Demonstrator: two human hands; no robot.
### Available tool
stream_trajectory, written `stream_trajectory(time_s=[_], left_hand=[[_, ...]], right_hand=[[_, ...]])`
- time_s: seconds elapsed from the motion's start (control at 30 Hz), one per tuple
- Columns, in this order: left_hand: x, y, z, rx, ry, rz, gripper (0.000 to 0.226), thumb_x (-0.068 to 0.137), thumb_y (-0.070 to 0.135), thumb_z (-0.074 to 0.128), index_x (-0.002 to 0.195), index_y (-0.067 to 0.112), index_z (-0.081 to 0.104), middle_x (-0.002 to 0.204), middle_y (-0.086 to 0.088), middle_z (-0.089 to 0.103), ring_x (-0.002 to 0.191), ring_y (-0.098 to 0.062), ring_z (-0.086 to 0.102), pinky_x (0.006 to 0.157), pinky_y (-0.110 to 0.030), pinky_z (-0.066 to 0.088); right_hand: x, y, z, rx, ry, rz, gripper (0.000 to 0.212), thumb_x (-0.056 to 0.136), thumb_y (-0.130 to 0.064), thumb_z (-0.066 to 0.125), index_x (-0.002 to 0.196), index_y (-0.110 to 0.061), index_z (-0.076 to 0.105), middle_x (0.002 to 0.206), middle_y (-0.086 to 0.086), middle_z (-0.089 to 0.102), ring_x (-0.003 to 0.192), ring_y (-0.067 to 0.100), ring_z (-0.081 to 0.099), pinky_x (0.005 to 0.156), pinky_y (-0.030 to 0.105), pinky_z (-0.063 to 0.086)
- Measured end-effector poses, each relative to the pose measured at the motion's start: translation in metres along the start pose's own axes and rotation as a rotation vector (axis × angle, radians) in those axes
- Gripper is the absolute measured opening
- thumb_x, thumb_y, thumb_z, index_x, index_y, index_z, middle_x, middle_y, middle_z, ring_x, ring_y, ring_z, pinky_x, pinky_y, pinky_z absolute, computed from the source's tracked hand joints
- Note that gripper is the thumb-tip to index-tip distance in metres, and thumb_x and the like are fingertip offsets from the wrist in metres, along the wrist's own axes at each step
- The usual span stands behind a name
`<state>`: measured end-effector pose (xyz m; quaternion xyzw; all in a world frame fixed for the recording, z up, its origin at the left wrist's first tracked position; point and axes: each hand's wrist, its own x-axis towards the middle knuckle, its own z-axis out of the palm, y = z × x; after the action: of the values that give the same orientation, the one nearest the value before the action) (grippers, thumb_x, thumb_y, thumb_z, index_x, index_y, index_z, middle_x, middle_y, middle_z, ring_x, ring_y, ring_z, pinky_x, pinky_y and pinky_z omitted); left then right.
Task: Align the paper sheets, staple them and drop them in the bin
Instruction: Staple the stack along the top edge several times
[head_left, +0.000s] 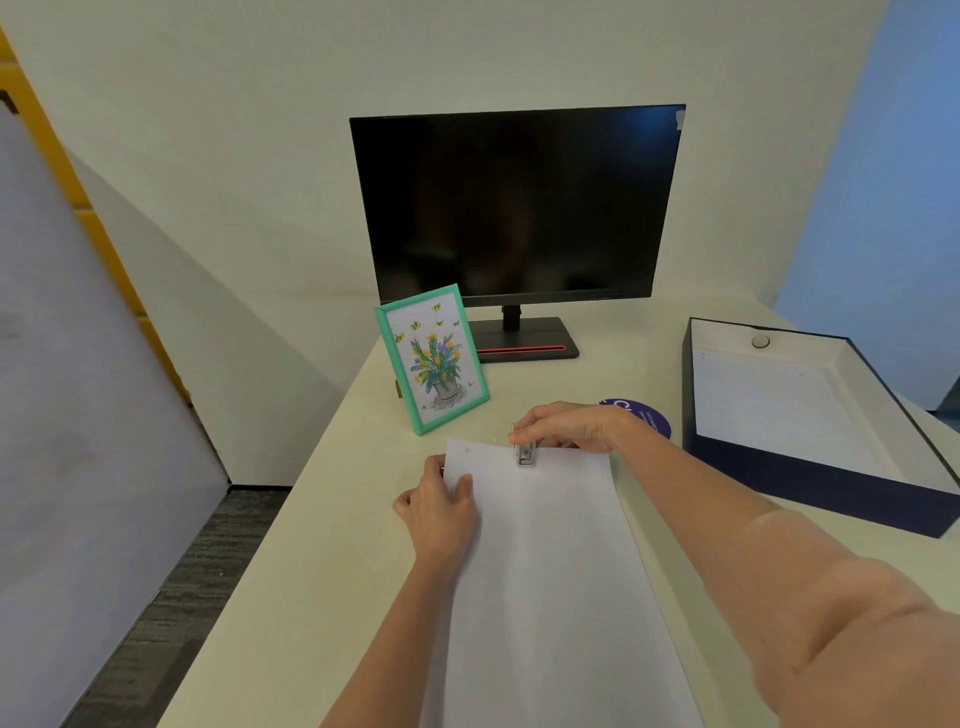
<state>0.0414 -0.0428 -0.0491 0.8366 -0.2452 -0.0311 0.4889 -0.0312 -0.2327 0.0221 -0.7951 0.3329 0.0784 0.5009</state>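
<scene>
One left hand (439, 512), one right hand (566, 426), one stapler (524, 454), one paper stack (545, 571) on desk (311, 571), one bin (831, 483), one monitor (519, 208), one frame (431, 358).

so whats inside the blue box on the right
A white sheet lies flat in the box, with a small round grey thing at its far end. Anything under the sheet is covered.

From where the right hand (566, 428) grips the stapler (524, 453) on the sheets' (545, 571) far edge, the left hand (441, 512) pinches them just left, frame (431, 358) and monitor (519, 208) stand behind, and the bin (810, 475) lies right.
</scene>
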Motion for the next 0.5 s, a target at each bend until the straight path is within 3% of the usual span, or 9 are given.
stream_trajectory(time_s=[0.23, 0.37, 0.5], left_hand=[[0.0013, -0.0019, 0.0016, 0.006, -0.015, 0.001, 0.018, 0.09, 0.019, 0.047, 0.107, 0.019, 0.05, 0.092, 0.004, 0.063, 0.104, -0.03, 0.048, 0.072, -0.021, 0.011], [0.0019, -0.0028, 0.002, -0.006, -0.018, 0.006, 0.013, 0.09, 0.019, 0.047, 0.102, 0.021, 0.048, 0.09, 0.004, 0.064, 0.102, -0.029, 0.049, 0.073, -0.021, 0.011], [0.0007, -0.0032, 0.002, 0.001, -0.011, 0.009, 0.016, 0.09, 0.019, 0.047, 0.105, 0.019, 0.05, 0.094, 0.003, 0.066, 0.098, -0.027, 0.048, 0.074, -0.021, 0.012]], right_hand=[[-0.0016, -0.0016, -0.002, 0.016, -0.019, 0.003, 0.055, 0.08, -0.043, 0.071, 0.124, -0.014, 0.054, 0.129, 0.011, 0.055, 0.1, 0.021, 0.056, 0.083, 0.031, 0.048], [0.0021, -0.0008, -0.0004, 0.002, -0.011, -0.007, 0.057, 0.079, -0.043, 0.071, 0.125, -0.014, 0.053, 0.131, 0.009, 0.054, 0.106, 0.021, 0.054, 0.095, 0.034, 0.044], [0.0058, 0.0036, -0.0011, 0.021, -0.021, -0.002, 0.055, 0.079, -0.043, 0.072, 0.122, -0.014, 0.054, 0.13, 0.01, 0.055, 0.105, 0.021, 0.055, 0.095, 0.035, 0.045]])
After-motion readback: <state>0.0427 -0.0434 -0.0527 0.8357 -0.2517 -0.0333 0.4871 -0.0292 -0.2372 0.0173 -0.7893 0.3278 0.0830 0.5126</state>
